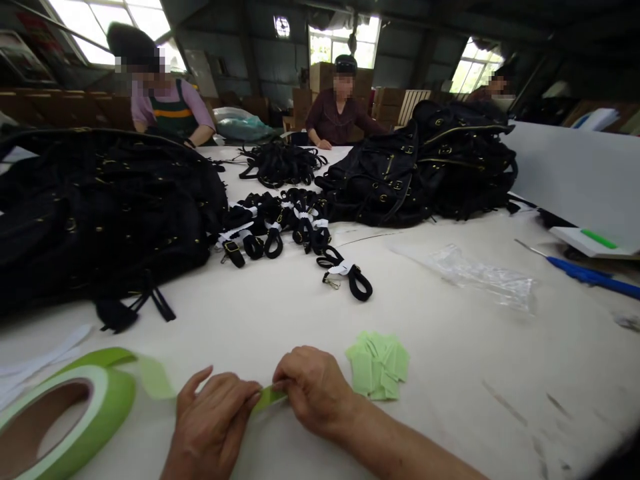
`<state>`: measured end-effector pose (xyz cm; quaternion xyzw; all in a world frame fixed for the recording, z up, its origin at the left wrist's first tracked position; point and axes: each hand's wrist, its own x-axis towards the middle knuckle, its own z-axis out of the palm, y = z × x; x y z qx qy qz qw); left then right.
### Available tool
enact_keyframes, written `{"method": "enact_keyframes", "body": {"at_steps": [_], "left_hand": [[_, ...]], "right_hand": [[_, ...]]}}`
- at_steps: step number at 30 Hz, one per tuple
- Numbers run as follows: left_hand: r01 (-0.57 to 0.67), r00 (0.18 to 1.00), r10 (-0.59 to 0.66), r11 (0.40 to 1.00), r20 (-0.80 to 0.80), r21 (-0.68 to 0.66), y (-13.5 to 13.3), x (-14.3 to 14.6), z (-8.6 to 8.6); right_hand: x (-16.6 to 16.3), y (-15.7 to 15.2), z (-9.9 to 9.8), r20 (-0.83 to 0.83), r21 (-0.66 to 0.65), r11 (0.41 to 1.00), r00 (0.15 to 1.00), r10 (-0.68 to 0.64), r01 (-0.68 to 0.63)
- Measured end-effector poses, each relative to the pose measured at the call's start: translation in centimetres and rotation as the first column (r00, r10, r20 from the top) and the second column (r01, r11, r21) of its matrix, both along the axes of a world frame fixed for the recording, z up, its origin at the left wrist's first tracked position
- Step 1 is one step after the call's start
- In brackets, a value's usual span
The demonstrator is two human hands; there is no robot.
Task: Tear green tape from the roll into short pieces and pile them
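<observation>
A short piece of light green tape [269, 397] is pinched between my left hand [213, 423] and my right hand [313, 388], low on the white table [450, 360]. The fingertips of both hands meet on the strip. A big roll of green tape [65, 417] lies at the lower left, with a loose tail running toward my left hand. Just right of my right hand sits a small pile of cut green tape pieces [379, 365].
Black bags are heaped at left [100, 207] and at back right [425, 167]. Bundled black straps with white bands [280, 227] lie mid-table, one apart [345, 273]. A clear plastic bag [480, 273] and a blue tool [590, 275] lie right. Three people sit across.
</observation>
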<state>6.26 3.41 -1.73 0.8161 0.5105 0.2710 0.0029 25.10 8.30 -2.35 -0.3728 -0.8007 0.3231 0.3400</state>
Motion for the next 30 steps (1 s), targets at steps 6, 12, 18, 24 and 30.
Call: {"method": "enact_keyframes", "body": {"at_steps": [6, 12, 18, 24, 30], "left_hand": [[-0.054, 0.973, 0.095, 0.979, 0.209, -0.196, -0.9, 1.4, 1.4], [-0.093, 0.910, 0.231, 0.923, 0.344, -0.374, -1.1, 1.8, 1.8], [-0.075, 0.883, 0.264, 0.896, 0.388, -0.437, -1.0, 1.6, 1.6], [-0.105, 0.883, 0.290, 0.888, 0.370, -0.447, -1.0, 0.9, 0.9], [-0.109, 0.922, 0.268, 0.873, 0.281, -0.476, -1.0, -1.9, -2.5]], "right_hand": [[0.1, -0.3, 1.4, -0.163, -0.121, 0.992, 0.985, -0.049, 0.029], [-0.4, -0.6, 1.5, -0.237, -0.249, 0.968, 0.967, -0.097, 0.037], [-0.7, -0.8, 1.5, -0.259, -0.362, 0.931, 0.954, -0.151, 0.049], [-0.9, -0.6, 1.4, -0.269, -0.384, 0.923, 0.951, -0.154, 0.041], [-1.0, -0.3, 1.0, -0.262, -0.341, 0.939, 0.954, -0.145, 0.049]]}}
